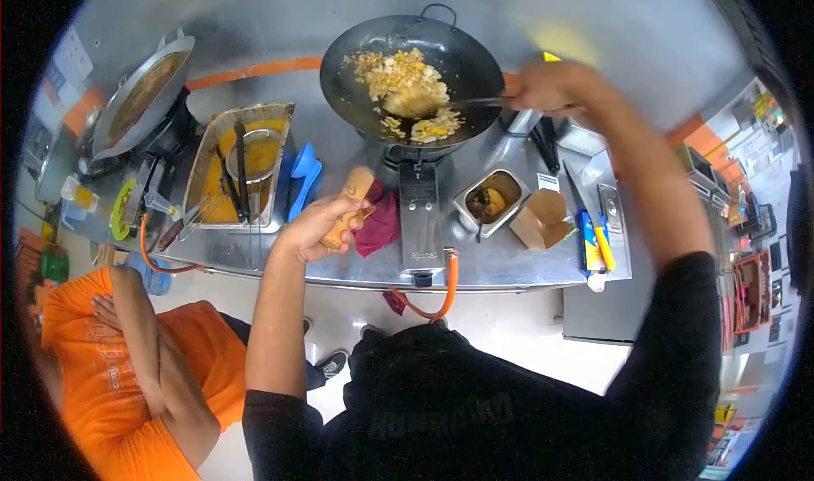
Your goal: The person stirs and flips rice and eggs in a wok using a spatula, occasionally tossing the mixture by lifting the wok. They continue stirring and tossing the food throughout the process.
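Observation:
A dark wok (475, 57) stands tilted over the burner, its loop handle at the far rim. Inside lies a heap of fried rice (398, 72) with yellow egg-like bits. My right hand (551, 88) is closed round the shaft of a metal wok ladle (475, 103), whose rounded head rests among the rice. On the wok's near left side, my left hand (318, 226) grips a tan wooden handle (359, 181); where it joins the wok is not clear. A dark red cloth (379, 222) lies just right of that hand.
A steel tray (287, 125) of yellow liquid holds a strainer (254, 176). Blue scoops (305, 173) lie beside it. Rightward are a small steel container (469, 220), an open carton (534, 218) and a yellow-handled knife (604, 248). A person in orange (191, 337) stands at left, arms crossed.

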Tool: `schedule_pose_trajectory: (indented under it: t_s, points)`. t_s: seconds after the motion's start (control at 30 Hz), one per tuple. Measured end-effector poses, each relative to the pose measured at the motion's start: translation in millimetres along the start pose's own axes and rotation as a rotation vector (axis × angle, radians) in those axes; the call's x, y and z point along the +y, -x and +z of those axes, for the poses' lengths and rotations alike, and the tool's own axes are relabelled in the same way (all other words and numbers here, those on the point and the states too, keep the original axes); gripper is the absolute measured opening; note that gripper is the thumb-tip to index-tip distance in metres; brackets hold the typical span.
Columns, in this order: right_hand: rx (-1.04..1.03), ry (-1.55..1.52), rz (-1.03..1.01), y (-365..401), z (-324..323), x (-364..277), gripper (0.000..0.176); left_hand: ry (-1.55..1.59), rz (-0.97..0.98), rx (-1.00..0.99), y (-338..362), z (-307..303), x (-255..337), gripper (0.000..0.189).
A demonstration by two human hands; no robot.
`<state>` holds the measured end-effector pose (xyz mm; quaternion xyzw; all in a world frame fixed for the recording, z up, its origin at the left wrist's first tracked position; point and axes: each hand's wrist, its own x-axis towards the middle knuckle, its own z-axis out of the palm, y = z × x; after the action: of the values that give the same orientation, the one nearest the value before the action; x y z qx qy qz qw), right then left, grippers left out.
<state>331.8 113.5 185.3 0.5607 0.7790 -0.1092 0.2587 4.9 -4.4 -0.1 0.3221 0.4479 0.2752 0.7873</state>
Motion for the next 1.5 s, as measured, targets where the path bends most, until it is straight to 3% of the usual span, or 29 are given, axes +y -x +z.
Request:
schedule_pose_trajectory:
  t_s: [0.07, 0.13, 0.23, 0.27, 0.37, 0.47, 0.5, 0.6, 0.67, 0.73, 0.77, 0.8, 0.83, 0.93, 1.0, 1.03, 1.1, 1.17, 1.23, 1.33, 1.5]
  points:
    - [0.059, -0.056, 0.136, -7, -1, 9, 0.031, 0.000, -0.010, -0.005, 0, 4, 0, 0.027]
    - [0.150, 0.194, -0.185, 0, -10, 28, 0.032, 0.001, -0.035, 0.039, 2, 3, 2, 0.027]
    - [0.031, 0.133, -0.072, 3, -9, 22, 0.033, 0.036, 0.010, 0.003, -2, -1, -4, 0.026]
    - [0.235, 0.052, -0.110, -9, 11, 10, 0.033, 0.038, 0.013, -0.003, -4, -1, -8, 0.026]
    - [0.371, 0.160, -0.272, -43, 0, 26, 0.034, 0.034, 0.038, -0.021, -6, -1, -3, 0.024]
    - [0.042, -0.164, 0.013, 32, -75, 26, 0.038, 0.029, -0.011, 0.006, -3, 1, -1, 0.022]
    - [-0.023, -0.178, 0.132, 42, -93, 36, 0.037, 0.028, -0.013, 0.010, -6, -4, -1, 0.022]
    - [-0.183, -0.108, 0.226, 37, -100, 26, 0.035, -0.001, -0.006, -0.044, -7, -17, 0, 0.024]
    - [-0.156, -0.103, 0.182, 12, -67, 19, 0.034, -0.033, -0.024, -0.014, -4, -17, 4, 0.027]
    - [0.046, -0.006, 0.075, -10, -28, 28, 0.033, -0.055, -0.013, -0.020, -3, -21, 4, 0.028]
    - [0.053, 0.035, 0.037, -38, -11, 69, 0.035, -0.068, -0.017, -0.008, -2, -24, 6, 0.029]
    - [0.092, 0.141, -0.009, 4, -28, 53, 0.036, -0.016, -0.045, -0.028, 0, -27, 10, 0.029]
    - [-0.042, 0.023, 0.188, 33, -44, 44, 0.037, -0.016, -0.034, -0.018, 1, -30, 15, 0.029]
    - [0.010, -0.018, 0.155, -13, -11, 84, 0.037, -0.054, -0.086, -0.008, 2, -30, 20, 0.031]
    - [0.301, -0.044, 0.051, -49, 18, 64, 0.031, -0.070, -0.108, 0.007, 5, -28, 21, 0.032]
    - [0.316, -0.011, 0.001, -42, 12, 58, 0.036, -0.087, -0.130, 0.029, 7, -30, 27, 0.032]
    - [0.302, 0.224, -0.010, -45, -2, 102, 0.033, -0.110, -0.144, 0.000, 12, -42, 40, 0.032]
    - [0.245, 0.224, -0.099, -45, -12, 158, 0.032, -0.112, -0.165, -0.024, 14, -57, 49, 0.032]
    - [0.368, 0.255, 0.071, -55, -9, 115, 0.030, -0.146, -0.207, -0.088, 9, -68, 56, 0.030]
    - [0.536, 0.023, 0.025, -96, 12, 88, 0.033, -0.145, -0.222, -0.100, 8, -74, 59, 0.031]
    - [0.447, 0.147, 0.126, -83, -18, 115, 0.035, -0.208, -0.251, -0.083, 11, -83, 74, 0.031]
